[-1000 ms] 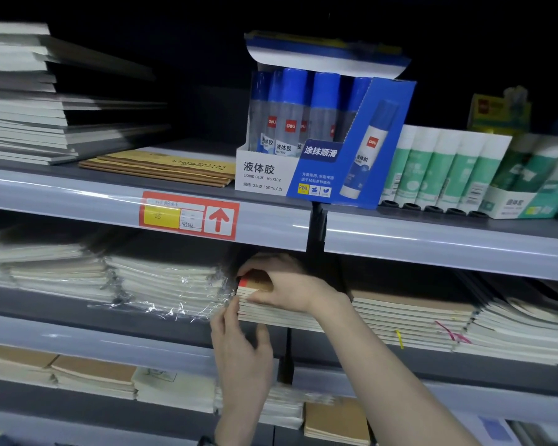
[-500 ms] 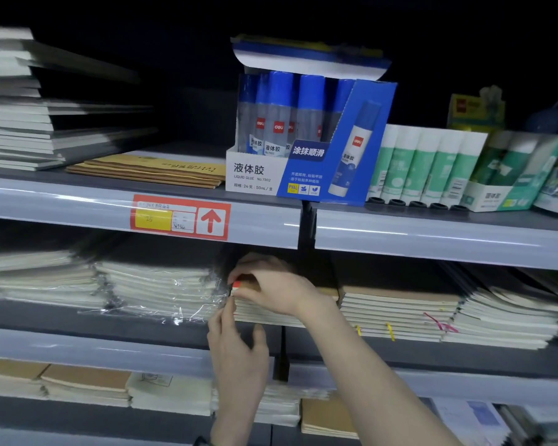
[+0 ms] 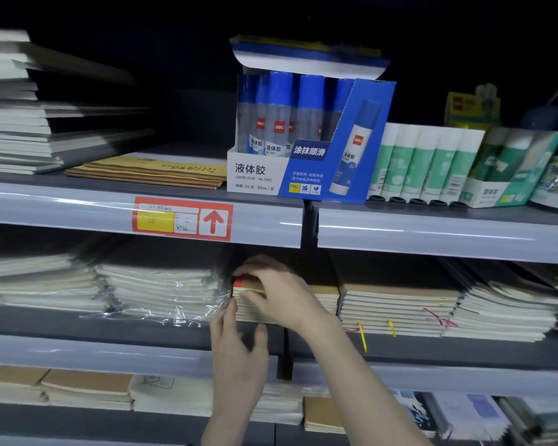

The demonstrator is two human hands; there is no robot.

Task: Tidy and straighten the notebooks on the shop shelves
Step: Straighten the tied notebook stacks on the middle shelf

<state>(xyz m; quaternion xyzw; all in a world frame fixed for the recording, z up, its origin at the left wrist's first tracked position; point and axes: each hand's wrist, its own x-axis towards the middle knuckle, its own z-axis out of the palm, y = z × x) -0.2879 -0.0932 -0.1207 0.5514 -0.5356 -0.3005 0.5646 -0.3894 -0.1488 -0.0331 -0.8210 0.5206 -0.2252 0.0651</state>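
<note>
Little moved: right hand [image 3: 281, 291] grips notebook stack [image 3: 323, 291] (left hand [image 3: 239, 355] touches edge).

One left hand [image 3: 239, 358], one right hand [image 3: 282, 294], one liquid glue box [image 3: 258, 172] and five green glue tubes [image 3: 426, 162] are counted.

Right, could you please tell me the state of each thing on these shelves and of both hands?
Stack of brown-covered paper notebooks: lying flat, gripped at its left corner.
Right hand: fingers curled over that stack's top corner.
Left hand: fingers straight, touching the stack's left edge.
Blue cardboard glue box: lid flap open, bottles upright.
Clear-wrapped white notebook stack: flat, wrap loose in front.
Green-and-white glue sticks: standing cap-down.
</note>
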